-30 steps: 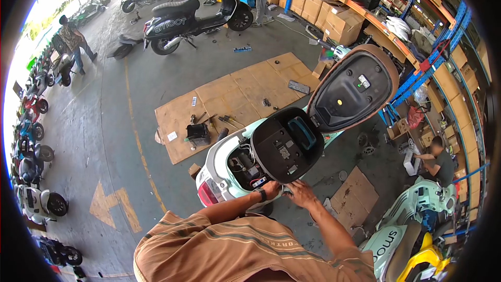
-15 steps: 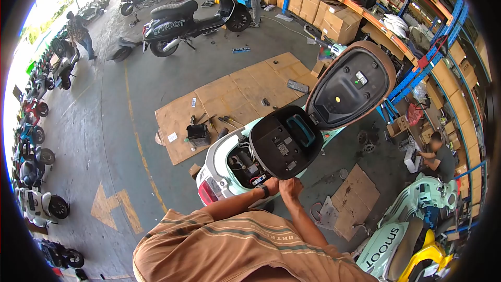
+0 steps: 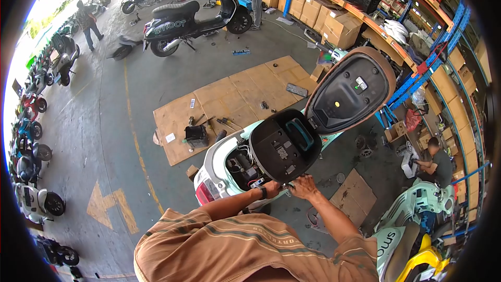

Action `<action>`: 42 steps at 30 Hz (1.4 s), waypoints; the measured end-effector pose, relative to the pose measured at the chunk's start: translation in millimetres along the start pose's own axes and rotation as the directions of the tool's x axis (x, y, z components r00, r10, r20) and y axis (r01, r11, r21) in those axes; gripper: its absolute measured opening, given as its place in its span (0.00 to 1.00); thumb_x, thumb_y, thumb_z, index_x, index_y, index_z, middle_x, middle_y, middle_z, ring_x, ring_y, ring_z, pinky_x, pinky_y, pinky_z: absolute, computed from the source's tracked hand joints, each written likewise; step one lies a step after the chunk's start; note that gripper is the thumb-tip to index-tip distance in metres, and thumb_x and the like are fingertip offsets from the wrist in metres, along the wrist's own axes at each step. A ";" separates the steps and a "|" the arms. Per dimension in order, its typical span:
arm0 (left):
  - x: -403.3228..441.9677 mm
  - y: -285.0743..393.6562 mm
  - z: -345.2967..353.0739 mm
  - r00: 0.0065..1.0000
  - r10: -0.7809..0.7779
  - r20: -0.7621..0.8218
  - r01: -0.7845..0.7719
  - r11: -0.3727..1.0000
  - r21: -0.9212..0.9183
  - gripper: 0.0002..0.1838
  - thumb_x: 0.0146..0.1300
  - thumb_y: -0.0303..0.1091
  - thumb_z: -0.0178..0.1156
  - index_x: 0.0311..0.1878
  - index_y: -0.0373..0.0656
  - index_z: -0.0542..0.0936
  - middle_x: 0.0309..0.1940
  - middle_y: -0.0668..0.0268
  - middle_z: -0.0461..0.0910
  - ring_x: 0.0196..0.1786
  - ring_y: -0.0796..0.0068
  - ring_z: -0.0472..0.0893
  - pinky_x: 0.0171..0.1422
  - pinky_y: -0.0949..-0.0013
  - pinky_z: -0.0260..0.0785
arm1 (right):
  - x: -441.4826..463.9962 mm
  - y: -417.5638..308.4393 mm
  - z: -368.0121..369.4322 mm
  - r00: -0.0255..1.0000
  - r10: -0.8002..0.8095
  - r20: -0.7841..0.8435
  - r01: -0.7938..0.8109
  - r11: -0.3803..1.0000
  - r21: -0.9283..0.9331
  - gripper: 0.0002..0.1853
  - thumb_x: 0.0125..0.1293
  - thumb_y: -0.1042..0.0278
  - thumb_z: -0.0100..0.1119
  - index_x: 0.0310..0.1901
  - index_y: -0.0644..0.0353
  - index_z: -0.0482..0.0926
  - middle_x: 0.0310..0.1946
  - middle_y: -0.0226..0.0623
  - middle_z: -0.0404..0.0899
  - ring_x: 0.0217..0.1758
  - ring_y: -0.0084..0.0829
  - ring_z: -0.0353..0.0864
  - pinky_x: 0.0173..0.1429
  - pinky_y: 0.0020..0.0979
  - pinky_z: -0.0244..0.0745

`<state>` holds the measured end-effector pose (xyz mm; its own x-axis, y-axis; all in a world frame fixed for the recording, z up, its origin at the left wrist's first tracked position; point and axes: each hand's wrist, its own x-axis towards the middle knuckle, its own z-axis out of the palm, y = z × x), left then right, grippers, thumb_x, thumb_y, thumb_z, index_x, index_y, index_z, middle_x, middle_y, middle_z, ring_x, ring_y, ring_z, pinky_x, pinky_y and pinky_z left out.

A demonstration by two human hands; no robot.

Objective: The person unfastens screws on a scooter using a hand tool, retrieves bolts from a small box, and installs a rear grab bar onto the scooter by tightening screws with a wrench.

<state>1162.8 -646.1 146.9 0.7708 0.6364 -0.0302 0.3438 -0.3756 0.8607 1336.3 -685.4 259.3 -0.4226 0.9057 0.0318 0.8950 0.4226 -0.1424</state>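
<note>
A mint-green scooter (image 3: pixel 210 171) stands before me, its brown-rimmed seat (image 3: pixel 350 89) tipped up. The black under-seat storage bucket (image 3: pixel 276 149) sits beside an uncovered bay (image 3: pixel 241 167) with wires and parts showing. At the bucket's near edge, my left hand (image 3: pixel 272 188), with a dark band on the wrist, has its fingers curled in; what they grip is hidden. Just to its right, my right hand (image 3: pixel 305 187) is closed by the bucket's lower right edge, knuckles up. Whatever is between its fingers is too small to make out.
A cardboard sheet (image 3: pixel 235 91) beyond the scooter holds a black box (image 3: pixel 197 136) and screwdrivers (image 3: pixel 228 123). A black scooter (image 3: pixel 195 26) stands farther back. Shelving (image 3: pixel 417 75) lines the right, where a person (image 3: pixel 437 164) crouches near another mint-green scooter (image 3: pixel 415 206).
My right hand has moved right, away from my left hand, along the bucket's edge. The left hand has shifted slightly. In the background, a walking person has moved right.
</note>
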 end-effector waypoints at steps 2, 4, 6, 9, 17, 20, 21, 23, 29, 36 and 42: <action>-4.3 -1.7 1.9 0.997 0.005 -0.071 -0.006 1.000 -0.018 0.15 0.61 0.33 0.54 0.50 0.38 0.73 0.47 0.44 0.76 0.51 0.44 0.76 0.53 0.54 0.70 | -5.2 -9.1 7.8 0.991 0.009 -0.136 -0.001 0.998 0.058 0.15 0.58 0.48 0.62 0.38 0.50 0.82 0.35 0.39 0.81 0.41 0.43 0.81 0.40 0.46 0.77; -2.0 -15.6 5.0 0.997 -0.007 -0.078 0.006 1.000 -0.018 0.14 0.61 0.33 0.54 0.48 0.39 0.75 0.44 0.44 0.78 0.48 0.44 0.77 0.51 0.52 0.70 | -9.0 -28.7 22.3 0.961 0.019 -0.276 0.011 0.994 0.109 0.13 0.58 0.50 0.62 0.34 0.50 0.83 0.30 0.39 0.81 0.37 0.43 0.82 0.36 0.45 0.77; -2.3 -21.4 9.6 0.991 0.056 -0.120 -0.061 0.997 -0.042 0.11 0.57 0.32 0.54 0.42 0.38 0.78 0.37 0.45 0.81 0.42 0.44 0.80 0.45 0.51 0.72 | -9.2 -64.0 42.4 0.855 0.447 -0.261 -0.373 0.882 0.290 0.13 0.61 0.52 0.58 0.28 0.52 0.82 0.24 0.44 0.80 0.31 0.48 0.82 0.33 0.44 0.76; -9.5 -33.2 18.2 0.986 0.080 -0.145 -0.078 0.997 0.019 0.12 0.57 0.32 0.54 0.43 0.39 0.78 0.38 0.46 0.81 0.43 0.44 0.80 0.44 0.52 0.73 | 9.5 -104.3 35.4 0.647 0.754 -0.116 -0.693 0.645 0.322 0.20 0.64 0.49 0.51 0.27 0.57 0.80 0.25 0.50 0.81 0.33 0.53 0.81 0.38 0.47 0.76; 7.1 -52.4 39.3 0.969 0.107 -0.222 -0.105 0.994 0.022 0.14 0.58 0.32 0.56 0.47 0.40 0.77 0.38 0.47 0.81 0.42 0.46 0.81 0.44 0.53 0.73 | -15.7 -37.7 -11.5 0.980 0.146 0.136 -0.182 0.934 0.307 0.24 0.63 0.53 0.59 0.58 0.54 0.72 0.55 0.43 0.74 0.61 0.44 0.70 0.64 0.44 0.64; -7.6 -15.8 12.0 0.988 0.039 -0.150 -0.042 0.999 -0.021 0.15 0.58 0.32 0.57 0.49 0.41 0.76 0.39 0.47 0.81 0.44 0.45 0.80 0.45 0.53 0.73 | -6.6 -28.7 -16.9 0.981 0.042 0.191 -0.098 0.949 0.300 0.24 0.63 0.52 0.59 0.57 0.55 0.72 0.53 0.42 0.76 0.59 0.43 0.72 0.64 0.45 0.63; -8.2 -17.2 10.4 0.988 0.038 -0.150 -0.042 0.999 -0.019 0.15 0.58 0.32 0.57 0.49 0.41 0.76 0.39 0.47 0.81 0.44 0.45 0.80 0.45 0.53 0.73 | -4.7 -28.0 -13.1 0.981 0.041 0.189 -0.097 0.949 0.301 0.24 0.63 0.52 0.59 0.57 0.55 0.72 0.53 0.42 0.76 0.59 0.43 0.72 0.64 0.45 0.63; -7.0 -34.2 15.8 0.990 0.066 -0.121 -0.060 0.997 0.058 0.15 0.60 0.33 0.56 0.49 0.40 0.77 0.41 0.47 0.81 0.46 0.46 0.80 0.47 0.54 0.73 | 1.3 -30.9 -2.8 0.993 -0.068 -0.092 0.081 0.986 0.143 0.23 0.60 0.53 0.62 0.54 0.56 0.76 0.49 0.42 0.79 0.56 0.43 0.75 0.62 0.45 0.66; 6.5 -35.5 11.7 0.989 -0.043 0.145 0.049 0.998 -0.040 0.22 0.60 0.33 0.56 0.58 0.39 0.72 0.58 0.46 0.73 0.60 0.49 0.72 0.65 0.55 0.63 | 22.1 -50.2 42.4 0.871 0.365 -0.330 -0.320 0.929 0.184 0.11 0.52 0.61 0.64 0.33 0.59 0.83 0.29 0.45 0.83 0.33 0.47 0.82 0.42 0.46 0.77; 0.0 -34.2 28.0 0.989 -0.006 -0.147 0.009 1.000 0.020 0.18 0.62 0.34 0.50 0.55 0.41 0.73 0.42 0.46 0.81 0.48 0.46 0.79 0.51 0.52 0.72 | 14.3 -65.9 35.7 0.761 0.627 -0.167 -0.567 0.767 0.299 0.16 0.60 0.53 0.56 0.34 0.61 0.80 0.31 0.52 0.82 0.35 0.52 0.82 0.41 0.45 0.78; -3.9 -15.4 9.7 0.986 0.072 -0.151 -0.076 0.997 -0.022 0.16 0.64 0.35 0.52 0.53 0.41 0.73 0.46 0.46 0.79 0.50 0.45 0.78 0.51 0.53 0.72 | -3.6 -18.2 1.6 0.962 0.240 0.128 -0.262 0.945 0.197 0.24 0.66 0.50 0.54 0.55 0.58 0.74 0.53 0.48 0.76 0.53 0.48 0.77 0.55 0.44 0.74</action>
<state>1159.7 -649.3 128.8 0.7039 0.7020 0.1085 0.2725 -0.4079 0.8714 1321.3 -696.4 260.3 -0.2100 0.9689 -0.1306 0.9282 0.1556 -0.3380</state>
